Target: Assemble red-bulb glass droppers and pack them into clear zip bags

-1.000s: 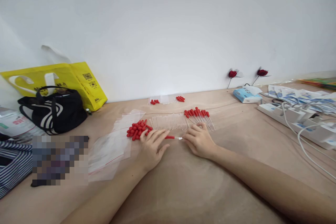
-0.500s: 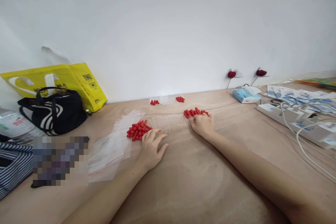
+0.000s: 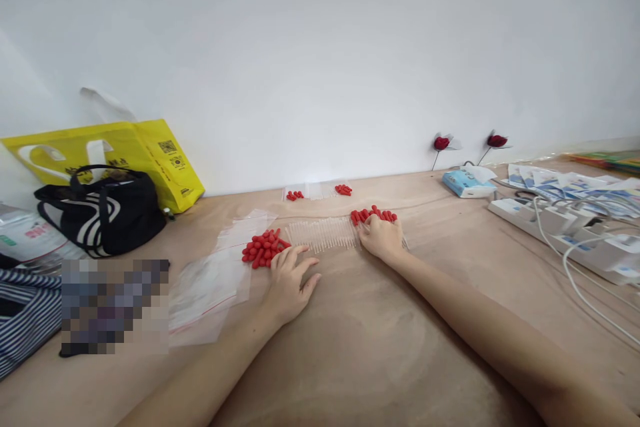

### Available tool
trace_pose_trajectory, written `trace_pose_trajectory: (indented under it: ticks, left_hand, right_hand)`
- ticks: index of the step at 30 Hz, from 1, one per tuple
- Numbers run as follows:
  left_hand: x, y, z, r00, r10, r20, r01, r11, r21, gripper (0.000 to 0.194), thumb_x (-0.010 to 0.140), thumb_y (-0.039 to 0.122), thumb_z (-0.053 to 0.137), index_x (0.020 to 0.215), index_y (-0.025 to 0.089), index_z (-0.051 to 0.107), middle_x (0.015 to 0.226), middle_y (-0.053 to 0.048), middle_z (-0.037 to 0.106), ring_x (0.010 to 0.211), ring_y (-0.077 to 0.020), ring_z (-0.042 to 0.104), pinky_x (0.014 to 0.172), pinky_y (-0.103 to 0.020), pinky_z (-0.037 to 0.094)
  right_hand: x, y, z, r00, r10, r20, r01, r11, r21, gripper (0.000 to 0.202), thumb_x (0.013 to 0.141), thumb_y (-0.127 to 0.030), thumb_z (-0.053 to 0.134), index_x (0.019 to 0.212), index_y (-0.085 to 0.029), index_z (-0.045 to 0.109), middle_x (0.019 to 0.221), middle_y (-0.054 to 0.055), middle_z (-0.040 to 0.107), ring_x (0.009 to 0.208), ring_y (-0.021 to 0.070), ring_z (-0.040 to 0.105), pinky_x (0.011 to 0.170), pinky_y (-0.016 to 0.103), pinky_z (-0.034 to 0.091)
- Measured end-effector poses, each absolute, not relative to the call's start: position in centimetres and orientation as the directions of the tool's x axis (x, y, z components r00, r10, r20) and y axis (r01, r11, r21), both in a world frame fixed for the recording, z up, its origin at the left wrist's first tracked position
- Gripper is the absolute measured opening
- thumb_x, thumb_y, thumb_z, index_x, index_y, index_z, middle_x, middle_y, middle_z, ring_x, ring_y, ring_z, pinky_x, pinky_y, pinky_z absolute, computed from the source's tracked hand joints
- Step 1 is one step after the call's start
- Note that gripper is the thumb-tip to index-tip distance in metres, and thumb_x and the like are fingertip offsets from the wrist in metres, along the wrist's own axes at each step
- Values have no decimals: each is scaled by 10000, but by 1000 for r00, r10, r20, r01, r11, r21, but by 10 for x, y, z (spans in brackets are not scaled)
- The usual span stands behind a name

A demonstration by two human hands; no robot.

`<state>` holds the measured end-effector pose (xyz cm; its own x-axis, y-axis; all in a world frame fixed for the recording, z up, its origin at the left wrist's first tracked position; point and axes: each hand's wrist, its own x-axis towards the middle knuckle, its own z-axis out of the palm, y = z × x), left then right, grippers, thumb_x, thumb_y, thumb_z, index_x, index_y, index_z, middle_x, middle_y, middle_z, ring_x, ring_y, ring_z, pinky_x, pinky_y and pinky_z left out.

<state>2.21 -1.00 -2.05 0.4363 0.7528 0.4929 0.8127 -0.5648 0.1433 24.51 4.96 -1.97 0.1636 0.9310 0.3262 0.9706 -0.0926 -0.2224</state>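
A row of thin, pale sticks [image 3: 323, 233] lies side by side on the table in front of me. My left hand [image 3: 291, 283] rests on the tabletop, fingers apart, with its fingertips beside a heap of small red rounded pieces [image 3: 263, 248]. To the right of the sticks, red heads [image 3: 387, 215] form a second row, and pale stick ends show just below them. Over this right-hand row is my right hand [image 3: 383, 237], its fingers curled and pressed together. What lies in those fingers is hidden.
Clear zip bags [image 3: 210, 287] lie spread at left. Small bags with red pieces [image 3: 343, 189] are by the wall. A black bag [image 3: 117, 210] and yellow bag [image 3: 175, 173] stand far left. A tissue pack [image 3: 465, 183] and a power strip [image 3: 565, 237] with cables are on the right.
My right hand has shifted slightly left and up towards the near end of the red heads, uncovering pale stick ends on its right. My left hand stays in place.
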Motion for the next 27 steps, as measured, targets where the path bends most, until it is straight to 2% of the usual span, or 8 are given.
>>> trace_pose_trajectory:
  ticks: [3, 7, 12, 15, 18, 22, 27]
  left_hand:
    - [22, -11, -21, 438, 755, 488, 817, -561, 136, 186, 771, 268, 506, 922, 225, 605, 1125, -81, 509, 1039, -265, 427, 863, -450, 299]
    - [24, -13, -18, 409, 756, 512, 846, -524, 98, 194, 757, 279, 519, 932, 232, 588, 1098, -70, 534, 1016, -254, 443, 865, -439, 271]
    - [17, -6, -8, 144, 787, 599, 966, -242, 86, 282, 726, 313, 542, 970, 170, 542, 945, -86, 588, 907, -249, 485, 837, -429, 261]
    - [6, 4, -4, 74, 799, 597, 991, -124, 44, 234, 714, 317, 551, 903, 182, 583, 949, -90, 579, 904, -264, 473, 810, -434, 255]
    - [-2, 10, -5, 108, 817, 566, 991, -131, 1, 162, 721, 318, 544, 820, 216, 623, 953, -77, 572, 910, -262, 464, 803, -439, 242]
    - [-5, 15, -11, 172, 793, 584, 983, -179, -46, 157, 728, 321, 542, 802, 219, 637, 965, -76, 569, 923, -254, 458, 835, -447, 215]
    - [-7, 19, -16, 215, 781, 587, 971, -237, -39, 135, 756, 277, 527, 798, 215, 640, 929, -68, 594, 938, -248, 462, 840, -441, 216]
  right_hand:
    - [244, 47, -17, 142, 931, 337, 972, -66, -225, 314, 788, -384, 414, 913, -145, 575, 765, 102, 648, 789, 234, 555, 796, 372, 215]
    - [240, 46, -13, 97, 957, 274, 973, -33, -229, 294, 800, -347, 386, 774, -182, 628, 772, 87, 650, 786, 220, 556, 791, 385, 209]
    - [234, 49, -9, 95, 984, 148, 989, -76, -128, 327, 800, -312, 364, 774, -164, 654, 806, 116, 644, 801, 230, 559, 792, 408, 205]
    - [231, 53, -7, 79, 989, 128, 993, -66, -99, 277, 772, -264, 408, 776, -146, 659, 845, 134, 642, 837, 247, 553, 803, 417, 197]
    - [228, 58, -8, 64, 992, 113, 995, -54, -82, 236, 743, -208, 441, 777, -137, 663, 863, 145, 643, 877, 261, 538, 806, 416, 202]
    - [224, 59, -8, 56, 992, 111, 997, -49, -65, 223, 725, -155, 446, 765, -121, 662, 821, 154, 646, 875, 272, 532, 783, 409, 230]
    - [228, 42, -2, -27, 982, 189, 999, 36, -42, 264, 782, -192, 399, 881, -93, 623, 933, 177, 615, 928, 259, 497, 778, 362, 261]
